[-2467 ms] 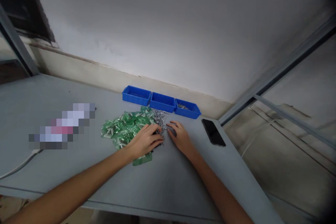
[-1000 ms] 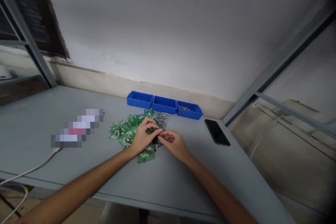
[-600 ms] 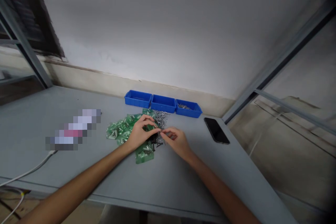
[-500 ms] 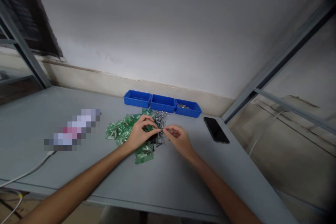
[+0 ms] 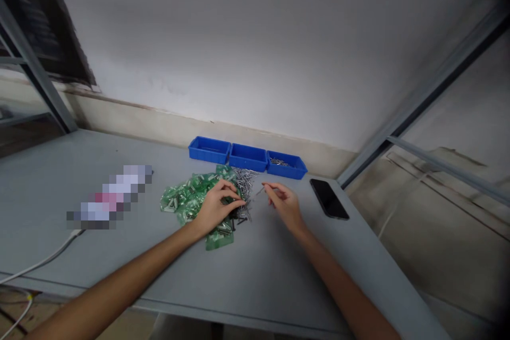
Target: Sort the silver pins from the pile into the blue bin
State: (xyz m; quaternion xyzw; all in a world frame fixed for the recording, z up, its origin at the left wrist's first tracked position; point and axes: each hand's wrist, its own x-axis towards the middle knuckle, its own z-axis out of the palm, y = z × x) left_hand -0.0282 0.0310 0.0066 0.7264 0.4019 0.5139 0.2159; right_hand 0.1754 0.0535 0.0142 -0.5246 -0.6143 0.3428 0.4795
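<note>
My right hand (image 5: 283,203) pinches a thin silvery screw (image 5: 260,190) between thumb and forefinger, a little above the table and right of the pile. My left hand (image 5: 218,205) is curled with thumb and forefinger close together; whatever is between them is too small to make out. Beneath and beside it lie several green plastic bags (image 5: 187,199) with metal parts inside. Loose silvery screws (image 5: 246,176) are heaped just beyond my left fingertips. A few black screws (image 5: 241,220) lie at the near side of this heap.
Three blue bins (image 5: 247,158) stand in a row at the back, the right one with screws inside. A black phone (image 5: 329,198) lies to the right. On the left is a blurred-out object (image 5: 115,194) with a white cable (image 5: 43,263). Metal frame posts (image 5: 368,151) flank the table.
My right hand has moved right, away from my left hand, and the screw now shows in its fingers. My left hand has stayed nearly in place over the bags.
</note>
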